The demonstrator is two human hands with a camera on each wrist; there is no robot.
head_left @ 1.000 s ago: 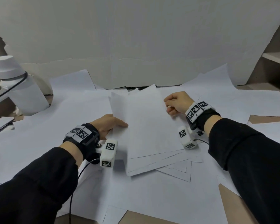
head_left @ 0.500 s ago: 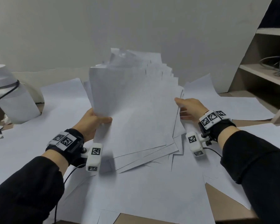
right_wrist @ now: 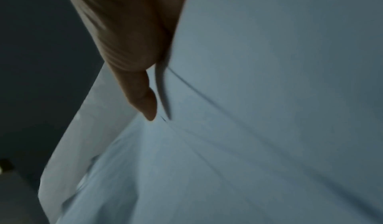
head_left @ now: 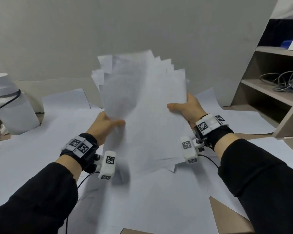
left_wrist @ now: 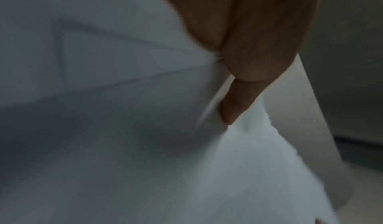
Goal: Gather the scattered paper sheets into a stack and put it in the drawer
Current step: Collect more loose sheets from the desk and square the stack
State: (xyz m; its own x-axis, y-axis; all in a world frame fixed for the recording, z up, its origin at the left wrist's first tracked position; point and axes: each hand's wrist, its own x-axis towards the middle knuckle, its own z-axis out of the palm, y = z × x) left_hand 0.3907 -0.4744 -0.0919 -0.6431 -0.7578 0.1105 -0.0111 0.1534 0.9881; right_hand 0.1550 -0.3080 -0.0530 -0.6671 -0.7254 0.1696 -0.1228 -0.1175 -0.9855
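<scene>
Fanned paper stack (head_left: 142,115) upright between left hand (head_left: 103,125) and right hand (head_left: 188,108), fingers of both gripping its side edges.

Stack of sheets (head_left: 147,115) standing tilted above the desk's (head_left: 230,215) middle, left hand (head_left: 105,125) gripping its left edge, right hand (head_left: 188,108) its right edge. Loose sheets (head_left: 32,157) lying across the desk. Container (head_left: 10,105) sitting at the left edge; shelf unit (head_left: 267,92) standing at the right edge.
</scene>
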